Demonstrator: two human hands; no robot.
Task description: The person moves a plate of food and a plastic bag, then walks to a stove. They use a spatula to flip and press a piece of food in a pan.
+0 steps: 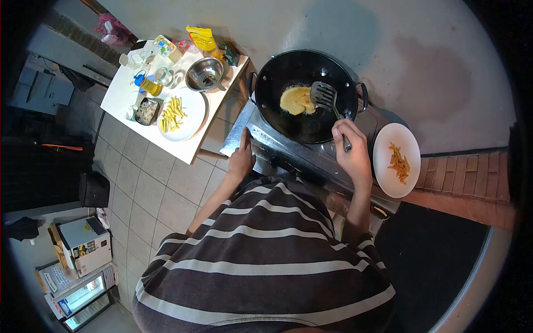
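Note:
My right hand is closed around the handle of a slotted spatula. The spatula's dark head is inside a black wok with two side handles, against the right edge of a pale yellow, flat mass of food. Around the food the wok's bottom looks shiny, with small bubbles. The wok sits on a metal stove. My left hand is at the stove's front left corner, a finger stretched out along the edge and nothing visible held in it.
Right of the stove, a white oval plate holds browned fried strips. On a white table to the left are a plate of pale raw strips, a steel bowl, an oil bottle and a yellow packet.

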